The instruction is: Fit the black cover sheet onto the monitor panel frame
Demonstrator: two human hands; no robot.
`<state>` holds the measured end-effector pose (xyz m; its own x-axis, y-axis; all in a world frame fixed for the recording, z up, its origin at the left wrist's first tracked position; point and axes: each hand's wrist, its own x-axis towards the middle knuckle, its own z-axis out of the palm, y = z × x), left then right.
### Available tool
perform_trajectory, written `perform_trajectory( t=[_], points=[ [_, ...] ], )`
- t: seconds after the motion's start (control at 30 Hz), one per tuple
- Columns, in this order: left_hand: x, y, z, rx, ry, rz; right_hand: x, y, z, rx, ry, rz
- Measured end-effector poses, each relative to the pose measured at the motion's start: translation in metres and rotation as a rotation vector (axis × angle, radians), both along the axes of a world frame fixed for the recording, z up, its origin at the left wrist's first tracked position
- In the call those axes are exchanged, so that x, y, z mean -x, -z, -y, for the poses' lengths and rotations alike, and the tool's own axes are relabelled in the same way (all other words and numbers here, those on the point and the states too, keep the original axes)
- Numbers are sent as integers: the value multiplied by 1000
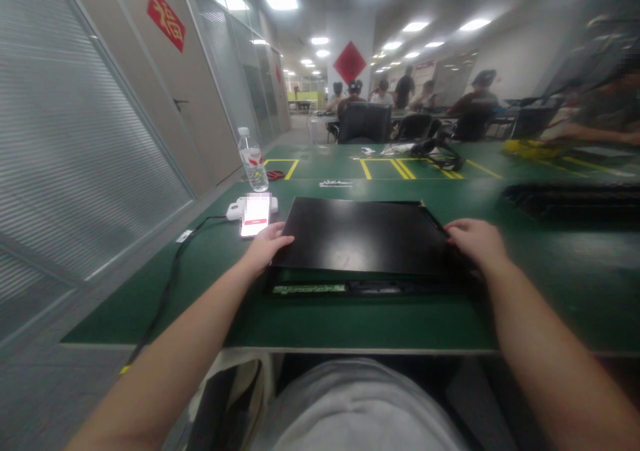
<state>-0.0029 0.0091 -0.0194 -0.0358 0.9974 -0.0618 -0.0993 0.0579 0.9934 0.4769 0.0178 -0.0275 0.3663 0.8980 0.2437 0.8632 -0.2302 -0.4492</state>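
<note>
A flat black panel lies on the green table in front of me, over a black frame whose near edge shows a green circuit strip. My left hand grips the panel's left edge, fingers curled on top. My right hand holds the right edge, fingers bent over the rim.
A lit phone and a white charger with a black cable lie at the left. A water bottle stands behind them. A black tray is at the right. Several people sit at far tables.
</note>
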Motion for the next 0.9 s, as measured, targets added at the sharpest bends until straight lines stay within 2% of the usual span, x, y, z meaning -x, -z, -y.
perform_trajectory(
  t=[0.1,0.33,0.7,0.9],
  points=[
    [0,0,0,1,-11,-10,4,-4,2,37,59,-38],
    [-2,-3,3,6,-10,-19,14,-17,8,116,77,-97],
    [1,2,-1,-21,-77,-29,12,-12,5,101,58,-41],
    [0,1,0,-6,-27,-12,4,-2,1,41,37,-4]
  ],
)
